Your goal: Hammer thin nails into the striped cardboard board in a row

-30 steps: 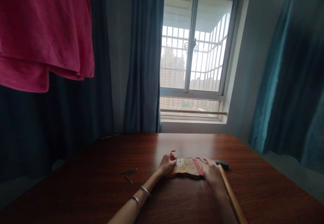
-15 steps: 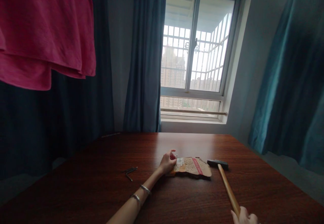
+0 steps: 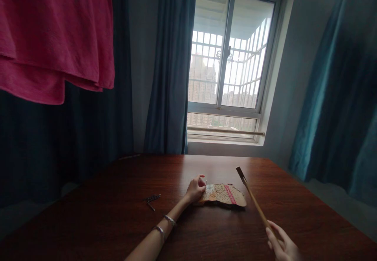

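Note:
A flat piece of wood [image 3: 225,195] with a dotted pattern and a red stripe lies on the dark wooden table [image 3: 118,221]. My left hand [image 3: 196,188] rests at its left end, fingers pinched on a small nail [image 3: 205,182] held upright. My right hand [image 3: 279,245] is at the bottom right, wrapped round the end of a hammer's wooden handle [image 3: 255,205]. The hammer is lifted off the table, its dark head [image 3: 239,171] raised above the right end of the wood.
Several loose nails [image 3: 152,199] lie on the table to the left of my left arm. A pink cloth [image 3: 53,37] hangs at the upper left. Blue curtains flank a window [image 3: 228,60] behind the table's far edge.
My right hand left the wood, slid down the hammer handle to its end, and lifted the hammer off the table. My left hand stayed pinched at the wood's left end.

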Tool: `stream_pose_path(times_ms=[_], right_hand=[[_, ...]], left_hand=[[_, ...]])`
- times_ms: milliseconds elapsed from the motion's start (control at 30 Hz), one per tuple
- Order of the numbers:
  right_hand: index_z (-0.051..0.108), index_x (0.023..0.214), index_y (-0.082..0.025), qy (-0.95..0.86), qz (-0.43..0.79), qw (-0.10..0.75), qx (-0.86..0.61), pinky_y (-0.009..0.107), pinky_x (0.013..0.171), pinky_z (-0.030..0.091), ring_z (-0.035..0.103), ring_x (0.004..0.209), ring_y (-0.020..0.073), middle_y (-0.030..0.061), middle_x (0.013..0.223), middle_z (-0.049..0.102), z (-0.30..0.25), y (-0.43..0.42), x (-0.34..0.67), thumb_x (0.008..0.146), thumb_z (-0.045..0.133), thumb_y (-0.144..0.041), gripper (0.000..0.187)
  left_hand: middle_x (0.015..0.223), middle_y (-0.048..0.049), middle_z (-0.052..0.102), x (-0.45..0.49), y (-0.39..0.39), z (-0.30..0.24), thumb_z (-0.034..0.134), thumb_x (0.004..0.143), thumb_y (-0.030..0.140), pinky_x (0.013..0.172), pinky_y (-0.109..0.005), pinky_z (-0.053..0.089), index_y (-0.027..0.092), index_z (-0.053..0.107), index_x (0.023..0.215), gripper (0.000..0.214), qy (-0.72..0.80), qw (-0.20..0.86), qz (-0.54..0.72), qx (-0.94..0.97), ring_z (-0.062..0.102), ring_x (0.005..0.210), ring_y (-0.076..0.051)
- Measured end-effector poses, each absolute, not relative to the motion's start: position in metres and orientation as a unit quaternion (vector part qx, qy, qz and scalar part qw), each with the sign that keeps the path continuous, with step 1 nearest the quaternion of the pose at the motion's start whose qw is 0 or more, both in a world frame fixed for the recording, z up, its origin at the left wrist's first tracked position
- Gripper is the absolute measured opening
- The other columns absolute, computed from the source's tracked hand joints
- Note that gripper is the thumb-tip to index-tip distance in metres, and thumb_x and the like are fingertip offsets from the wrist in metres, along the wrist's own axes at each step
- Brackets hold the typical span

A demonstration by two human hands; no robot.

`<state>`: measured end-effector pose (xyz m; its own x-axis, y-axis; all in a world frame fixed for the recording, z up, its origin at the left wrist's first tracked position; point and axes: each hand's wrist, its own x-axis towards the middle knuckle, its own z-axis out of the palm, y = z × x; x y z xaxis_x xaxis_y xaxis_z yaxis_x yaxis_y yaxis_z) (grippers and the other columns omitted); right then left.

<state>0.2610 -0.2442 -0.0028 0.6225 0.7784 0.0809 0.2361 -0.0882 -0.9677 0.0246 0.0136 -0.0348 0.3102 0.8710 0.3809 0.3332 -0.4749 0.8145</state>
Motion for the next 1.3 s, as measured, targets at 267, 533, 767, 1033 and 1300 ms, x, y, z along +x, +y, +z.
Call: stream_pose_path(times_ms=[267,533,767,1033,1300], right_hand=[[0.048,0.107,-0.015,-0.293,0.535,0.582,-0.537,0.011,0.032,0.002,0.018,0.029,-0.003,-0.0089,0.046,0.044,0.027,-0.23,0.202,0.046,0.072,-0.06,0.08],[0.048,0.114,-0.014,-0.311,0.545,0.59,-0.508,0.011,0.032,0.006,0.021,0.03,-0.0013,-0.0082,0.043,0.044,0.038,-0.22,0.168,0.05,0.07,-0.06,0.083],[0.048,0.118,-0.009,-0.336,0.504,0.592,-0.531,0.013,0.032,0.01,0.023,0.029,-0.0005,-0.0089,0.04,0.041,0.029,-0.215,0.171,0.05,0.069,-0.061,0.089],[0.046,0.121,-0.008,-0.35,0.521,0.578,-0.521,0.012,0.032,0.014,0.03,0.034,0.0013,-0.0081,0.044,0.042,0.033,-0.216,0.172,0.051,0.069,-0.061,0.09],[0.045,0.123,-0.009,-0.347,0.531,0.573,-0.518,0.012,0.032,0.008,0.024,0.033,0.0001,-0.0081,0.044,0.041,0.028,-0.216,0.171,0.053,0.068,-0.061,0.091]], left_hand=[[0.07,0.001,0.061,0.025,0.015,-0.037,0.055,0.062,0.012,0.064,-0.022,0.041,0.014,0.051,0.105,0.043,0.404,0.322,0.426,0.743,0.057,0.066,-0.013],[0.068,0.0017,0.06,0.024,0.011,-0.032,0.054,0.064,0.014,0.061,-0.021,0.039,0.016,0.053,0.1,0.036,0.406,0.312,0.418,0.751,0.056,0.065,-0.012],[0.071,0.001,0.062,0.025,0.01,-0.03,0.057,0.063,0.015,0.061,-0.021,0.039,0.016,0.053,0.103,0.041,0.432,0.316,0.409,0.74,0.057,0.066,-0.013],[0.068,0.0018,0.06,0.026,0.014,-0.034,0.057,0.064,0.015,0.058,-0.02,0.038,0.016,0.054,0.101,0.038,0.43,0.311,0.399,0.748,0.056,0.063,-0.012],[0.069,0.0023,0.06,0.026,0.014,-0.034,0.055,0.065,0.015,0.057,-0.019,0.037,0.018,0.053,0.102,0.037,0.435,0.296,0.392,0.754,0.055,0.064,-0.012]])
